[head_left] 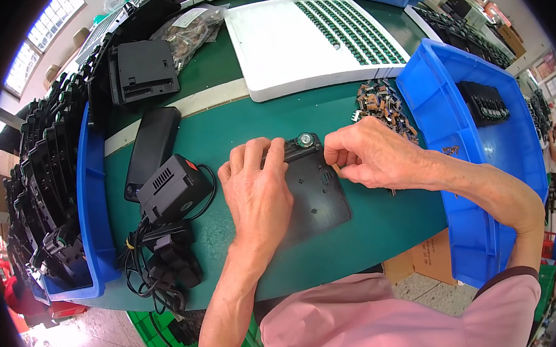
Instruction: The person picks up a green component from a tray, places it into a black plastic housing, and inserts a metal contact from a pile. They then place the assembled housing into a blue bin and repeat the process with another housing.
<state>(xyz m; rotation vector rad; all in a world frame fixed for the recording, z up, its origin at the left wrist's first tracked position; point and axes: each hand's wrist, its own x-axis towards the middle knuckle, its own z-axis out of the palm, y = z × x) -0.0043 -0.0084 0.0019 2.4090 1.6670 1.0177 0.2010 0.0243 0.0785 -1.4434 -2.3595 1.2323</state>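
Observation:
A flat black plastic housing [318, 199] lies on the green table in front of me, with a round silver part [305, 140] at its top edge. My left hand [257, 191] is on the housing's left side, its fingers curled over the upper part and gripping it. At the upper right corner, my right hand [377, 157] is closed in a pinch against the housing's edge. What sits between those fingertips is too small to make out. Just beyond the right hand is a pile of small brown and metal components [383, 105].
A white foam tray [268, 39] with rows of small green parts lies at the back. Blue bins [427, 92] [90, 206] flank the table, the left one full of black housings. A black power tool [176, 187] with cables and a black box [145, 67] are at left.

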